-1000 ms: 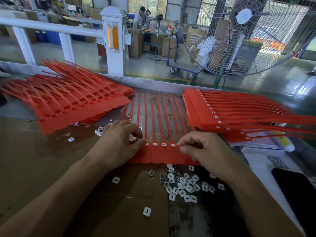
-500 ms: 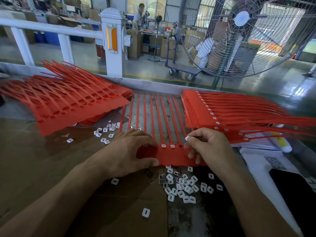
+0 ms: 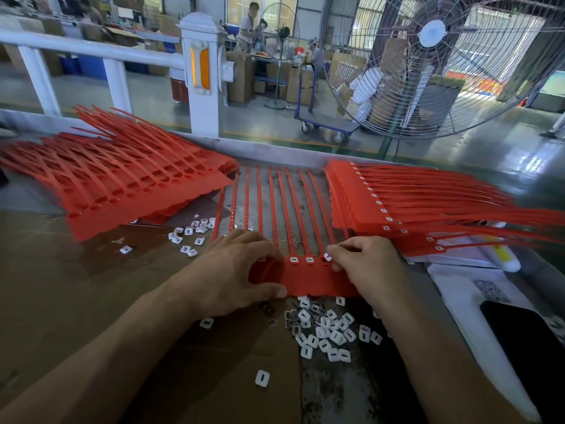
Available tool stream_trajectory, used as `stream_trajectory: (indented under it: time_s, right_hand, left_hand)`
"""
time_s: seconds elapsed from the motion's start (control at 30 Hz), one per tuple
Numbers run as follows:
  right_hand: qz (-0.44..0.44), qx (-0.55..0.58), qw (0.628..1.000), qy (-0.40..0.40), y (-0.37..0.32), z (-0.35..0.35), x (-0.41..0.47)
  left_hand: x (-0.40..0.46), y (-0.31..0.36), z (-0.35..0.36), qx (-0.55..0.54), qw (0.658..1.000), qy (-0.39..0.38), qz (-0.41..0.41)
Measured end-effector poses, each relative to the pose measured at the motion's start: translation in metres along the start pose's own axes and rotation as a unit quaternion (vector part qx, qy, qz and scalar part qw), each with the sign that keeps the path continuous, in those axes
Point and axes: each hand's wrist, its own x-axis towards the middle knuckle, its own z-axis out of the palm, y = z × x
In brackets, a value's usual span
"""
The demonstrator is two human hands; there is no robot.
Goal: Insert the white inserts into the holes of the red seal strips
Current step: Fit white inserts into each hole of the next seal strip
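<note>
A red seal strip sheet [image 3: 315, 278] lies flat in front of me, its thin tails running away over the table. My left hand [image 3: 235, 270] rests on its left part, fingers curled over the holes and thumb along the near edge. My right hand [image 3: 363, 264] pinches a white insert [image 3: 327, 257] at a hole on the sheet's right side. Two white inserts [image 3: 301, 260] sit in holes between my hands. A pile of loose white inserts [image 3: 327, 332] lies just below the sheet.
A stack of red strip sheets [image 3: 128, 191] lies at the left and another stack [image 3: 412, 206] at the right. More loose inserts [image 3: 191, 235] sit at the left. White papers [image 3: 458, 289] and a black phone [image 3: 526, 341] lie at the right. A large fan [image 3: 434, 65] stands beyond the table.
My right hand has lifted from the insert pile to the sheet's right holes with an insert. My left hand slid down, its thumb now on the near edge.
</note>
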Motion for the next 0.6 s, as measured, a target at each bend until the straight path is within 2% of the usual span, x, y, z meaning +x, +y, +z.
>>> stream_trajectory:
  time_s: [0.6]
  right_hand:
    - [0.014, -0.125, 0.992, 0.026, 0.0034, 0.0059, 0.0061]
  left_hand:
    - [0.0018, 0.001, 0.0008, 0.002, 1.0, -0.006, -0.008]
